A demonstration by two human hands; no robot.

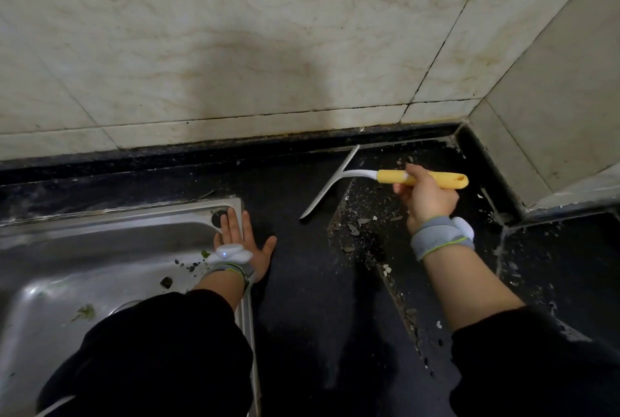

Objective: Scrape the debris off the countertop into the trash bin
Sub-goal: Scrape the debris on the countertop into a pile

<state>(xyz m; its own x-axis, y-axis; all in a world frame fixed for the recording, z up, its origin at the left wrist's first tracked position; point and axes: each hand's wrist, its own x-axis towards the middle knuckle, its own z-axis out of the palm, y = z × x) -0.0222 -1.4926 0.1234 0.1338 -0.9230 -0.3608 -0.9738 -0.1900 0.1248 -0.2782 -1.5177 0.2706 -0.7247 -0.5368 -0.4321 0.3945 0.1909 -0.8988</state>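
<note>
black sleeves (151, 349) closest to me. left hand (240, 238) flat, fingers spread, on the sink rim (134, 212); right hand (427, 201) grips the scraper (355, 174) handle above debris (362, 225).

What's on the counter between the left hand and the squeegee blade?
Head view: only bare dark countertop between the left hand and the squeegee; the debris lies right of its blade.

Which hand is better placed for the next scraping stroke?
Right. The right hand grips the scraper with its blade beside the debris; the left hand lies flat at the sink rim, holding nothing.
</note>
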